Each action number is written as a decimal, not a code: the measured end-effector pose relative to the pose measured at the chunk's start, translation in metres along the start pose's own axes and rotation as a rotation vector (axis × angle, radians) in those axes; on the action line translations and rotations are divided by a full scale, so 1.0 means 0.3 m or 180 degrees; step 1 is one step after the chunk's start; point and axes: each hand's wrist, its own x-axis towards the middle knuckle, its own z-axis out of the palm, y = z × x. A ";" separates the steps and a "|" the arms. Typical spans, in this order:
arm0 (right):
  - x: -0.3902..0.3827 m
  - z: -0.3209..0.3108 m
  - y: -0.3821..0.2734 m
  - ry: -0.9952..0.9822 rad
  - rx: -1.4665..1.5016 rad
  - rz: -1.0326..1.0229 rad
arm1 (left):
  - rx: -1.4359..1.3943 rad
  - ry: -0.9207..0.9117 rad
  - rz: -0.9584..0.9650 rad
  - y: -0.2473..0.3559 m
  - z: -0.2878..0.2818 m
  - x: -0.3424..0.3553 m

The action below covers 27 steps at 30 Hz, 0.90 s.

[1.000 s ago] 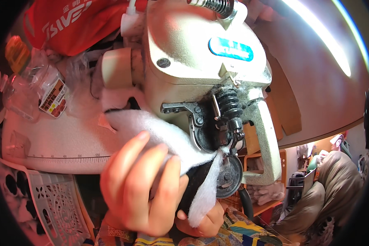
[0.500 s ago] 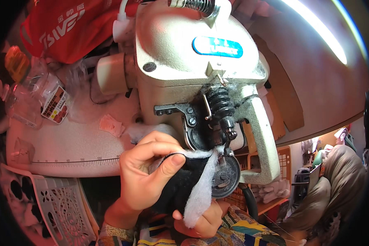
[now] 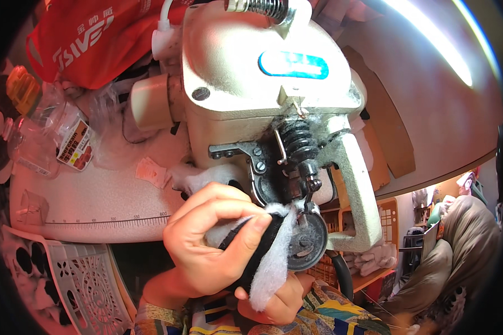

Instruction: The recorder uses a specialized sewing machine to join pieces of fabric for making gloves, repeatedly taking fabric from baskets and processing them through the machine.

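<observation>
While the left hand (image 3: pixel 212 245) curls shut over a piece of black fabric (image 3: pixel 257 251) edged with white fluff (image 3: pixel 274 262), it presses that piece up against the round metal disc (image 3: pixel 307 243) low on the sewing machine (image 3: pixel 262 100). Its thumb and forefinger pinch the cloth near the top, just beside the needle bar (image 3: pixel 307 178) and the dark coiled spring (image 3: pixel 296 139) above it. Below, the right hand (image 3: pixel 274 301) grips the lower end of the same piece from underneath; only its knuckles and part of the palm show, with the white fluff hanging down across them.

The cream machine stands on a pale tabletop (image 3: pixel 84 201) with a printed ruler (image 3: pixel 106 220) along its front edge. A small scrap of paper (image 3: pixel 151 170) lies on the surface just left of the machine. Further left sit clear plastic bags (image 3: pixel 44 139), one holding a label, and behind them a red bag (image 3: pixel 89 39). A white perforated basket (image 3: pixel 67 279) shows below the tabletop's edge at lower left. Patterned sleeves (image 3: pixel 330 312) cover the wrists near the bottom edge. At the right a dark green garment (image 3: pixel 458 262) is heaped.
</observation>
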 end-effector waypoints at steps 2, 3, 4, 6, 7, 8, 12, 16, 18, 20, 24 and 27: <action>-0.006 0.005 0.008 0.0067 0.0001 -0.0051 | -0.0031 -0.0115 -0.0014 -0.007 -0.007 0.000; -0.004 0.001 0.009 -0.0005 0.0053 -0.0038 | -0.0044 -0.0169 -0.0020 -0.011 -0.010 0.000; -0.002 -0.004 0.011 -0.0081 0.0123 -0.0020 | -0.0099 -0.0195 -0.0037 -0.014 -0.012 -0.001; -0.004 0.004 0.016 -0.0117 0.0146 0.0027 | -0.0195 -0.0231 -0.0072 -0.021 -0.021 -0.005; -0.004 0.003 0.014 -0.0072 0.0043 0.0066 | -0.0179 -0.0264 -0.0026 -0.019 -0.014 -0.003; -0.003 0.003 0.013 -0.0029 -0.0055 0.0106 | -0.0161 -0.0294 0.0019 -0.017 -0.006 -0.001; 0.033 -0.039 0.000 -0.0249 -0.0085 0.0179 | -0.0139 -0.0402 0.0063 0.028 0.001 -0.019; 0.028 0.000 0.022 -0.0154 0.0018 0.0326 | -0.1195 0.0420 -0.0430 0.002 0.022 -0.048; 0.034 0.003 0.019 -0.0115 -0.0018 0.0356 | -0.0409 0.0187 -0.0091 -0.009 -0.012 -0.051; 0.043 -0.003 0.016 -0.0155 -0.0017 0.0376 | 0.0490 -0.0124 0.0383 -0.033 -0.030 -0.044; 0.047 -0.015 0.008 -0.0335 -0.0075 0.0500 | 0.1014 -0.0126 0.0552 -0.031 -0.034 -0.032; 0.054 -0.009 0.013 -0.0297 0.0011 0.0491 | 0.0839 -0.0016 0.0435 -0.019 -0.023 -0.037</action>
